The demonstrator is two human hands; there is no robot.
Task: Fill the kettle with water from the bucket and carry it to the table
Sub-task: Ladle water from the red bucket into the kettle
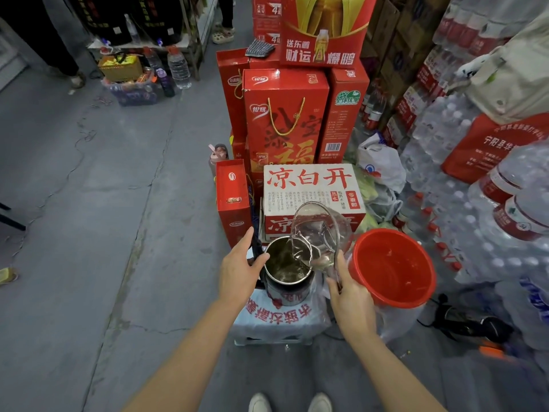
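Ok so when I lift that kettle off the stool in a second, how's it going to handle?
Probably heavier than it looks: the kettle already holds water, and the clear scoop is pouring more in. Its lid is open, so tilting would likely spill. It sits on a bag-covered stool, so it may slide if nudged.

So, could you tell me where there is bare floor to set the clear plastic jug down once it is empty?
The grey concrete floor left of the steel kettle and red gift cartons is bare. Right of the red plastic bucket, bottled-water packs and a black cable crowd the floor.
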